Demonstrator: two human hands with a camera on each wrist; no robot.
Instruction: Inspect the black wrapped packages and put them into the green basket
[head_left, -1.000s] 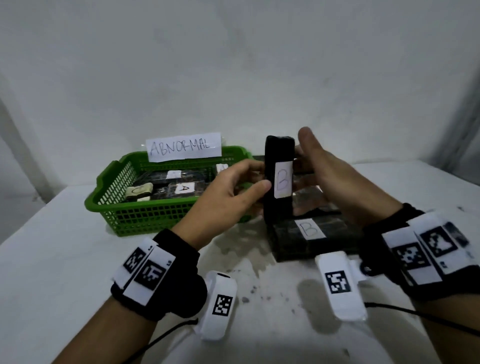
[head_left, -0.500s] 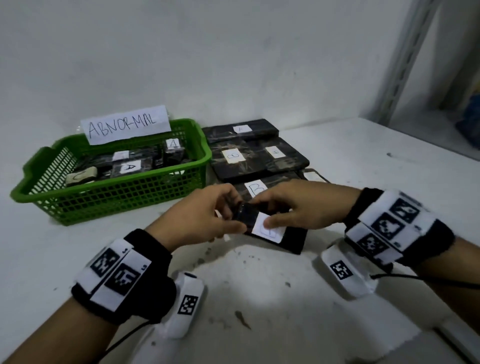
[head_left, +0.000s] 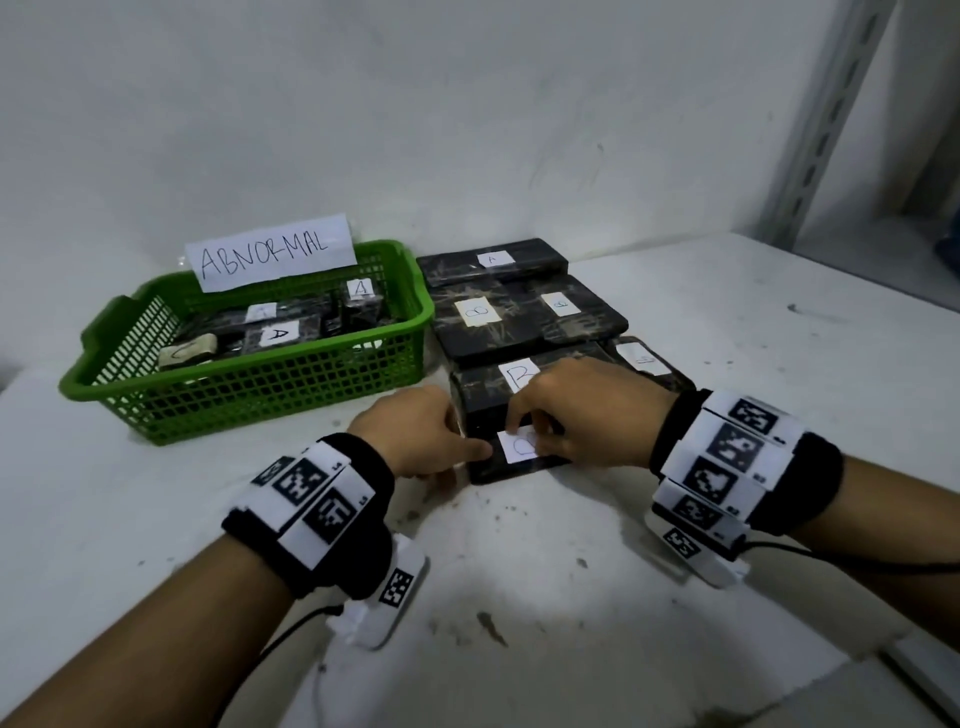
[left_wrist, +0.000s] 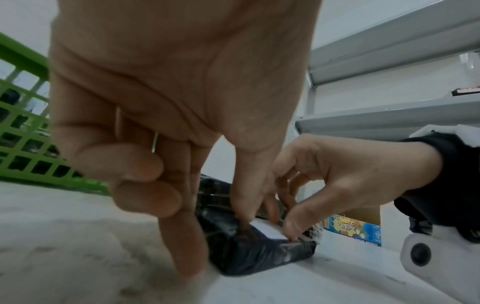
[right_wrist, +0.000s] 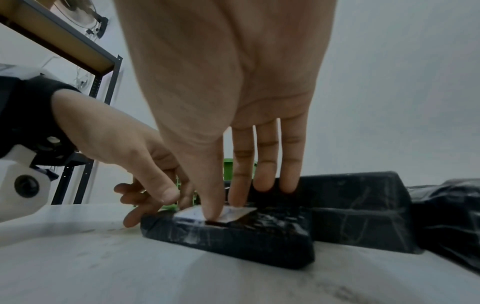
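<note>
A stained white tabletop met a bare white wall; grey metal shelving stood far right.

Bare table lies open in front of the near package. Behind it, passage is blocked by stacked black packages; to the left it is bounded by the green basket, itself partly filled

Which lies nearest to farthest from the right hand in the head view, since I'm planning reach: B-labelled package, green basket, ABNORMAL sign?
From the right hand:
1. B-labelled package, just behind the knuckles.
2. green basket, to the left.
3. ABNORMAL sign, on the basket's far rim.
</note>
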